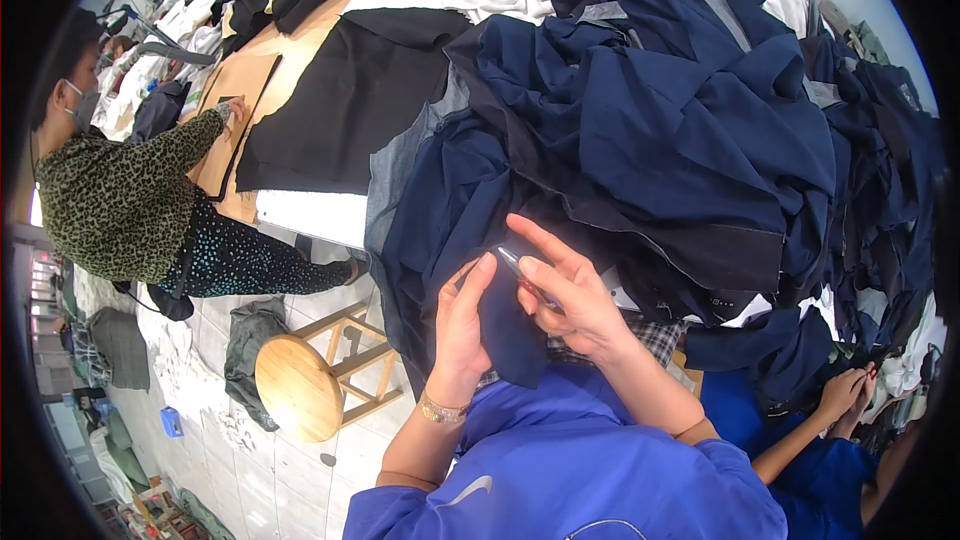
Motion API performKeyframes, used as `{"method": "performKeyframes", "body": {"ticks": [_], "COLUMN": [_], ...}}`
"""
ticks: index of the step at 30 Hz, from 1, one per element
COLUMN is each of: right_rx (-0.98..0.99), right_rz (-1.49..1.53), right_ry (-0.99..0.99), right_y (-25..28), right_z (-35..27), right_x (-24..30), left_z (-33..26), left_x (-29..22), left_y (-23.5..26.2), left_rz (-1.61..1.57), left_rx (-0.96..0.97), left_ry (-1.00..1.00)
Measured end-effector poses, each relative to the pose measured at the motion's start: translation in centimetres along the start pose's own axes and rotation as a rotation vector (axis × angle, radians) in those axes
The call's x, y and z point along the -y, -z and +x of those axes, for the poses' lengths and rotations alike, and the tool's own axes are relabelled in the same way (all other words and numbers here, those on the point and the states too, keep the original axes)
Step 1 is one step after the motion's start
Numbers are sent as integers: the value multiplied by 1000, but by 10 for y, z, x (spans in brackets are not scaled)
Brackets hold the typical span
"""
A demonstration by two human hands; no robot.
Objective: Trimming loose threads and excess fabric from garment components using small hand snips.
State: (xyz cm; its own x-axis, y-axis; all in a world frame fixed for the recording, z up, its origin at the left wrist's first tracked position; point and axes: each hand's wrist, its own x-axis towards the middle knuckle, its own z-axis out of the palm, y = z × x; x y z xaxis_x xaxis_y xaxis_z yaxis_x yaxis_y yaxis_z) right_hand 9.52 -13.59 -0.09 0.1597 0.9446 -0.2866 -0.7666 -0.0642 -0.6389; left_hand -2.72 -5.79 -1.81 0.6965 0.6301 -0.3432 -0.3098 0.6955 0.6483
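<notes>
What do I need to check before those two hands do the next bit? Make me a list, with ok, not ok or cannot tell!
1. Right hand has a grip on the small metal tool: ok, it is held between thumb and fingers.
2. Tool's tip well clear of the left hand: not ok, it is close to that hand's thumb.
3. Left hand gripping the navy cloth: cannot tell, its fingers are partly hidden.
4. Navy cloth lying flat: not ok, it is heaped in folds.
5. Hand of the person in the spotted top away from the tool: ok, it is far to the left.
</notes>
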Motion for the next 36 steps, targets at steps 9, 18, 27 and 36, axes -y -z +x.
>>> {"method": "performKeyframes", "body": {"ticks": [9,18,27,36], "right_rx": [15,23,2,32], "right_rz": [28,43,78,19], "right_ry": [-8,6,24,-8], "right_y": [1,1,1,3], "right_z": [0,0,0,0], "right_x": [-2,0,1,1], "left_z": [-2,-3,-1,0], "left_x": [0,0,4,1], "left_y": [-3,-3,1,1], "left_rz": [19,81,62,66], "left_rx": [-57,-44,-82,-61], "left_ry": [-54,-43,-41,-87]}}
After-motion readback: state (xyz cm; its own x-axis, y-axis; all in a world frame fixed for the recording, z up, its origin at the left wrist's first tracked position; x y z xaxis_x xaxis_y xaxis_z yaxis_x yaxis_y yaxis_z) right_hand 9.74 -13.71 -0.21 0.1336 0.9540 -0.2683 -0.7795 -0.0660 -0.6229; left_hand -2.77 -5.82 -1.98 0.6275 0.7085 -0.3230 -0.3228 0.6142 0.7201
